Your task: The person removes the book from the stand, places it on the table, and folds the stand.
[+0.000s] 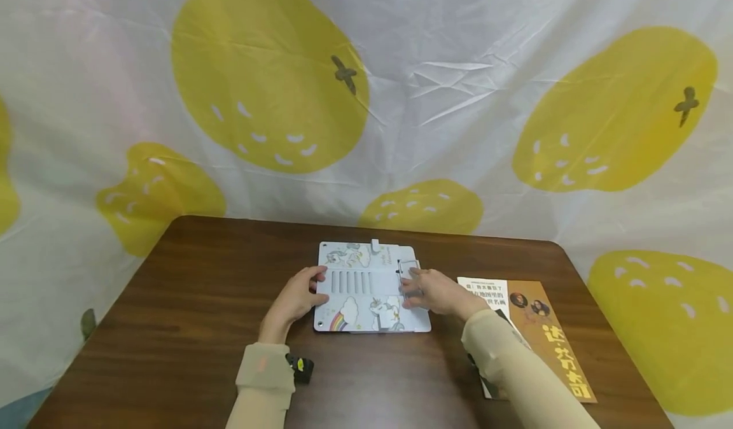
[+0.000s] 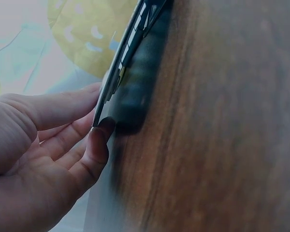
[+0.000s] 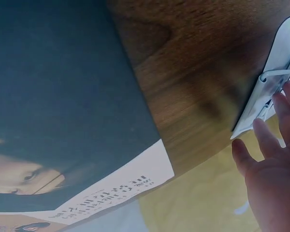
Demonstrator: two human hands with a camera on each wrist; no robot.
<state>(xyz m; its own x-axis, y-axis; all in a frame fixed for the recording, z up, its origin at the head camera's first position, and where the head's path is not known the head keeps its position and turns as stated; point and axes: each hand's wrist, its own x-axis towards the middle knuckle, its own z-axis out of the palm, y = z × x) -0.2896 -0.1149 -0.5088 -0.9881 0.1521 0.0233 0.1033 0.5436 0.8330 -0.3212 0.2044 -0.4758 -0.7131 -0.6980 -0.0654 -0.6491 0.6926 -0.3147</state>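
A white folding book stand (image 1: 385, 282), printed with unicorns and a rainbow, lies flat near the far side of the table. Several slots run across its middle. My left hand (image 1: 296, 296) pinches its left edge; the left wrist view shows the thumb on one face of the thin stand (image 2: 111, 79) and fingertips on the other. At the right edge, my right hand (image 1: 438, 292) touches the area around a wire bracket (image 1: 409, 265). In the right wrist view, the right hand's fingers (image 3: 267, 137) are fairly straight beside the stand (image 3: 282, 48).
Right of the stand lie two overlapping books: an orange-brown one (image 1: 552, 340) and one with a white band (image 1: 488, 289) and dark cover (image 3: 58, 77), partly under my right forearm. Behind the brown wooden table (image 1: 189, 327) hangs a fruit-patterned cloth (image 1: 441, 117).
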